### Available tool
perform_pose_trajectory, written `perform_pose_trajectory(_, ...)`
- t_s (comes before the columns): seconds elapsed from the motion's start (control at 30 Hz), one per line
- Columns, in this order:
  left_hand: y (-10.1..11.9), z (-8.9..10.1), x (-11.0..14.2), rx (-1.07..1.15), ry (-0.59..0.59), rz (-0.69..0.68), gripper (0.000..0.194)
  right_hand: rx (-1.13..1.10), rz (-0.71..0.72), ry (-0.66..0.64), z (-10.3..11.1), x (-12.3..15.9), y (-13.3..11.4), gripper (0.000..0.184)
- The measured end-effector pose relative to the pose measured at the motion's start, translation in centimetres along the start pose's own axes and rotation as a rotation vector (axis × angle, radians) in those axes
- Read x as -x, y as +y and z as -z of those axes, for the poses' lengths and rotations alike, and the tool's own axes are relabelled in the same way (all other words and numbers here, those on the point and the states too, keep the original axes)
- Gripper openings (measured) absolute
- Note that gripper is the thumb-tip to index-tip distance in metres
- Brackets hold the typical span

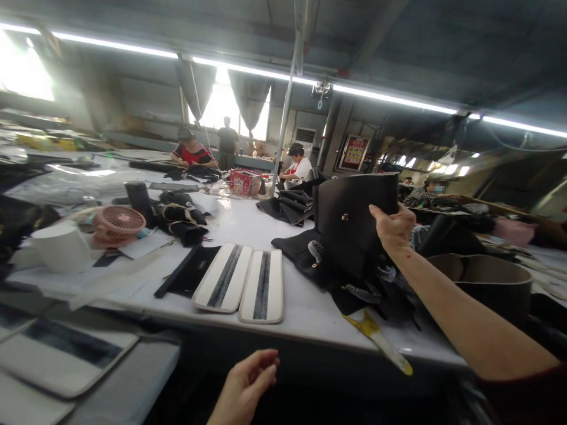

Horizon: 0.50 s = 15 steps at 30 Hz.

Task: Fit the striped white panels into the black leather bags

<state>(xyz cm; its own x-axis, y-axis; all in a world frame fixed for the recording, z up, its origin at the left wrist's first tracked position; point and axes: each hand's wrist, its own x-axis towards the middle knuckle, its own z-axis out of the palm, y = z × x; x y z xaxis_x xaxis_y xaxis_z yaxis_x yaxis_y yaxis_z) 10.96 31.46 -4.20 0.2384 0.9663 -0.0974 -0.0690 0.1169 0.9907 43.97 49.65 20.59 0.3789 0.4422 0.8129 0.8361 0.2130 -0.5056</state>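
My right hand (394, 227) grips the edge of a black leather-like bag piece (343, 227), thumb on the near face. The piece stands upright over the table, with a small gold fitting on its face. Below it lie more black bag pieces (305, 251), some with wrapped gold hardware. My left hand (248, 383) is in front of the table edge, fingers loosely curled, thumb a little apart, nothing held. Nearest to it on the table are two pale rounded panels (271, 289) with dark centre strips. A yellow-stained spatula-like tool (381, 342) lies at the front edge.
A pink fan (119, 224) and a white cylinder (61, 247) stand at the left. More pale panels (84, 378) lie on a lower surface at front left. A curved black piece (482, 277) stands at right. A red patterned box (244, 182) and co-workers (192, 154) are farther back.
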Motion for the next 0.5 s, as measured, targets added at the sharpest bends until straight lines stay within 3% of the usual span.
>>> perform_pose_trajectory(0.13, 5.7, -4.2, -1.5, 0.148, -0.018, -0.097, 0.054, -0.510, -0.058, 0.035, 5.0, 2.3, -5.5, 0.026)
perform_pose_trajectory(0.23, 8.0, -6.6, -1.1, 0.313, 0.010, -0.129, 0.050, -0.758, -0.187, 0.017, 9.5, 5.2, -9.9, 0.030)
perform_pose_trajectory(0.33, 8.0, -7.2, 0.7, 0.332, 0.102, -0.122, 0.040, -0.814, -0.250, -0.022, 14.1, 8.3, -12.9, 0.038)
perform_pose_trajectory(0.5, 6.9, -5.9, 5.0, 0.358, 0.079, -0.072, 0.042, -0.761, -0.239, -0.165, 21.2, 15.0, -14.6, 0.033)
